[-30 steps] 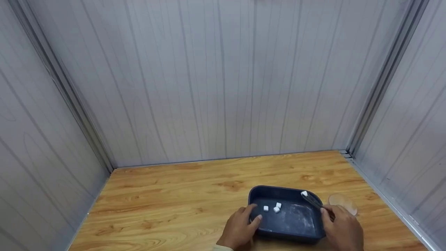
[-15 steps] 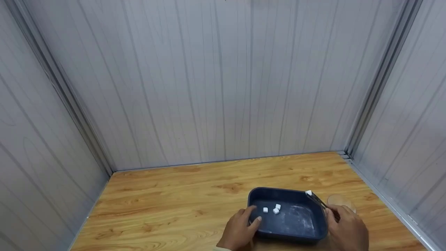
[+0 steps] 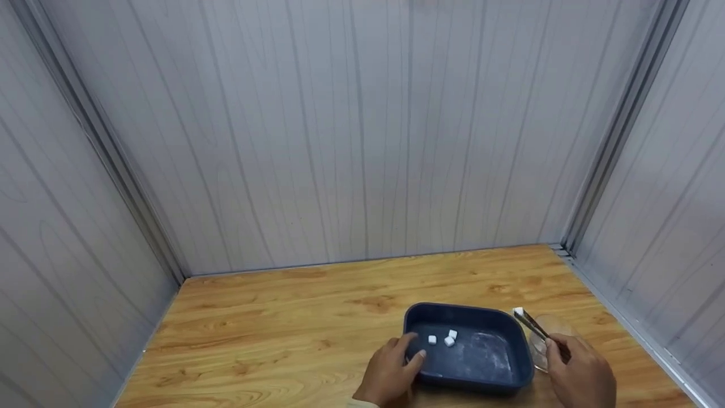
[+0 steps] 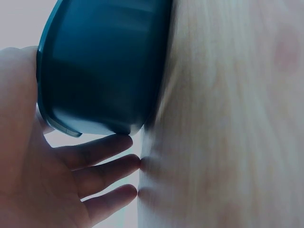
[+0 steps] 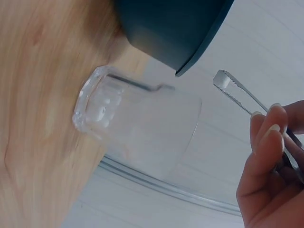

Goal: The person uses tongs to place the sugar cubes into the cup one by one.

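My left hand [image 3: 391, 365] holds the left end of a dark blue rectangular dish [image 3: 481, 382], thumb and forefinger over its rim. In the left wrist view the other fingers lie outside the wall, their tips at the wooden table. Three white sugar cubes [image 3: 449, 341] lie in the dish, two of them touching. My right hand [image 3: 580, 368] grips small metal tongs [image 3: 531, 324] with serrated tips. Another sugar cube [image 5: 221, 79] is pinched at their ends, outside the dish's right rim. Beneath the tongs and hand stands a clear glass [image 5: 156, 118], partly hidden in the head view.
The wooden table [image 3: 272, 334] stretches left of and behind the dish. Pale panel walls [image 3: 362, 141] enclose it at the back and both sides. Whitish blobs show near the glass's base; whether they are cubes or reflections is unclear.
My right hand has carried the tongs and sugar cube rightward, from above the dish to past its right rim by the glass. The left hand and dish have stayed put.
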Motion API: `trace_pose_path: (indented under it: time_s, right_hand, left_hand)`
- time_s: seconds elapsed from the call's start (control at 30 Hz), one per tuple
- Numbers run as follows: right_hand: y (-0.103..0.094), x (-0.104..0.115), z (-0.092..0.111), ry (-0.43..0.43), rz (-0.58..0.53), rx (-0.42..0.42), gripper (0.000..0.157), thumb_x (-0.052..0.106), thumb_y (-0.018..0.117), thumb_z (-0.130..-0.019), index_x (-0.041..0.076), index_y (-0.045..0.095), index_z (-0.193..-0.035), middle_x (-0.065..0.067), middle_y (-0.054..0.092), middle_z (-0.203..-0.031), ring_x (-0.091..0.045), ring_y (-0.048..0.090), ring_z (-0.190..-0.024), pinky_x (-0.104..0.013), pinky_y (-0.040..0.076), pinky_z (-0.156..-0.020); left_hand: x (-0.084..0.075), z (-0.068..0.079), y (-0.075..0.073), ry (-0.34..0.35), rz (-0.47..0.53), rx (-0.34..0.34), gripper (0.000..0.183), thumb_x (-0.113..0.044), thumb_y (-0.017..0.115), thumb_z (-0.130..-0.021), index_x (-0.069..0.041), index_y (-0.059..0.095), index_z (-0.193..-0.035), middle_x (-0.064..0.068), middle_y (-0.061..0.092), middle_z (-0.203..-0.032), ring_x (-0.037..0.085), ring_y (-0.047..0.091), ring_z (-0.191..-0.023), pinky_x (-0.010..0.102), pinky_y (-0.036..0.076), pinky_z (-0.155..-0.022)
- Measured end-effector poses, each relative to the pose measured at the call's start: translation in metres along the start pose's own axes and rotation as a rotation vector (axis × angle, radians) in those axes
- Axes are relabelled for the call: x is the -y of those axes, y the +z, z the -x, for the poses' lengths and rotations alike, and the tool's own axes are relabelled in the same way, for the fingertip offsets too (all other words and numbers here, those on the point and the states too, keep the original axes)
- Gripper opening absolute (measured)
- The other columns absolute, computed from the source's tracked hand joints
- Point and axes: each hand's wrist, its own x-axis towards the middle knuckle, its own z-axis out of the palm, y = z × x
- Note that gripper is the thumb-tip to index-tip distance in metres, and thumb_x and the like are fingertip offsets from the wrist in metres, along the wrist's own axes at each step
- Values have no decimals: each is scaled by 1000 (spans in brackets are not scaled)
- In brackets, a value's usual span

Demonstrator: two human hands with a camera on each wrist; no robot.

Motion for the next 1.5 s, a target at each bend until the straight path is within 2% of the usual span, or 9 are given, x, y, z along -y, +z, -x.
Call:
trace_pose_path:
  time_s: [0.3,0.43,0.57,0.73,0.93,1.33,1.5]
  right_hand:
    - [-8,-8,-2,96,35,18,12,13,66,-82,5,70,-90,-7,65,-79,-27,62,-72,-45,45,-61]
    - [-11,-13,-1,94,36,18,13,15,66,-82,3,69,-89,-9,65,-78,-30,62,-73,-46,45,-62]
    - [-13,-18,-1,73,22,-11,14,14,66,-81,2,70,-87,-8,64,-75,-31,61,-69,-45,45,-58]
    - [-15,-24,-1,87,37,-4,13,13,66,-80,2,69,-86,-8,64,-74,-29,62,-68,-40,45,-53]
    - [-14,-30,0,123,66,63,14,14,66,-80,3,69,-87,-10,66,-77,-32,63,-71,-46,46,-56]
    - [-17,-37,-4,225,129,245,24,22,58,-85,2,68,-94,-11,66,-85,-35,62,-79,-47,45,-60]
    - [-16,-38,-5,240,126,259,25,23,56,-86,4,68,-96,-11,66,-87,-35,62,-81,-47,44,-59]
  left_hand:
    - [1,1,0,6,17,1,51,-58,44,-90,-29,53,-130,-2,58,-113,20,57,-101,43,45,-85]
    - [1,0,0,18,8,-6,51,-59,43,-90,-28,53,-130,-2,58,-112,19,57,-98,42,45,-84]
    - [0,0,1,20,-10,-14,50,-58,44,-90,-28,53,-129,-2,58,-111,19,58,-96,42,46,-82]
    - [-1,0,-1,14,-7,-16,51,-59,44,-89,-28,53,-129,-2,58,-111,19,57,-97,42,45,-83]
    - [-1,1,-1,3,-6,-18,52,-58,46,-89,-29,52,-131,-1,58,-112,20,57,-100,42,45,-85]
    - [-1,1,0,23,-2,-36,56,-58,51,-86,-27,50,-133,-1,58,-113,20,57,-100,40,45,-85]
    - [-2,2,1,4,-12,-35,57,-59,53,-84,-29,50,-132,0,58,-114,20,57,-101,41,45,-85]
